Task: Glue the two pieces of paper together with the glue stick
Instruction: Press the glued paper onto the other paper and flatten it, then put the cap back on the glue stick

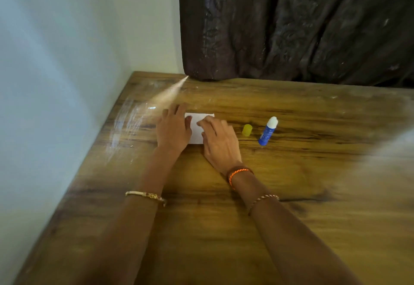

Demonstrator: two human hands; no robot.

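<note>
White paper [198, 122] lies flat on the wooden table [291, 184]; I cannot tell whether it is one sheet or two stacked. My left hand [172, 128] rests palm down on its left side, fingers spread. My right hand [220, 141] lies flat on its right part, fingertips on the sheet. Both hands press on the paper and grip nothing. To the right lies the blue glue stick [267, 131], uncapped, its white tip pointing away from me. Its yellow cap [247, 130] sits between the stick and my right hand.
A pale wall [56, 83] runs along the table's left edge. A dark curtain [291, 27] hangs behind the table's far edge. Bracelets circle both wrists.
</note>
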